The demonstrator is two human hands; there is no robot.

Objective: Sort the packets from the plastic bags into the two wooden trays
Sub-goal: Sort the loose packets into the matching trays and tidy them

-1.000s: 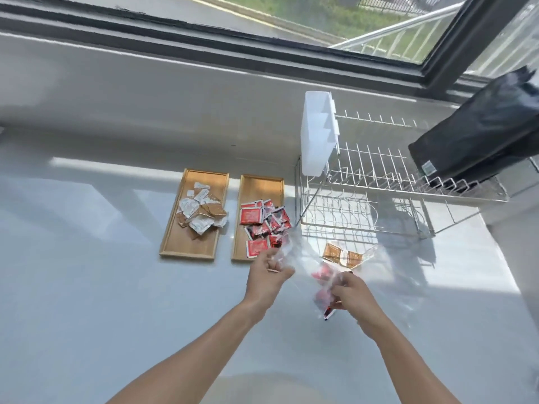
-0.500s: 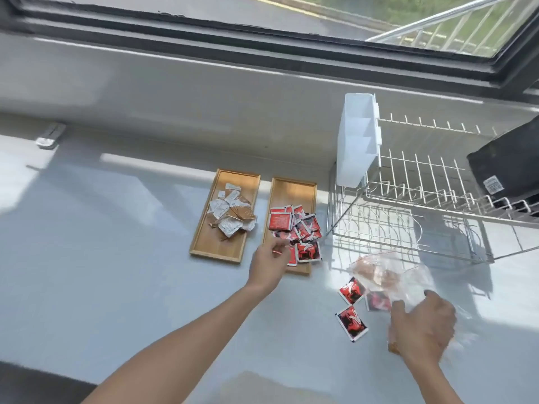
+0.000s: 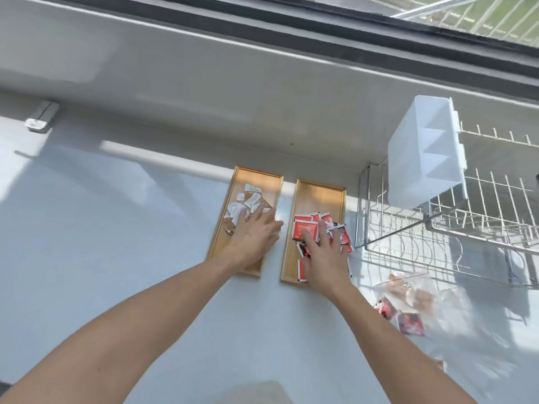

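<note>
Two hands point(image 3: 287, 243), red packets point(image 3: 309, 230), writing unreadable

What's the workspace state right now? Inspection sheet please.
Surface: pale counter, sunlit patches.
Job's things: left tray holds white and brown packets; right tray holds red packets; plastic bag with packets lies right of the trays.
Clutter: wire dish rack, white caddy, small grey item.
Grips: left hand flat over left tray; right hand flat over right tray.
Cables: nothing seen.
Surroundings: window.
</note>
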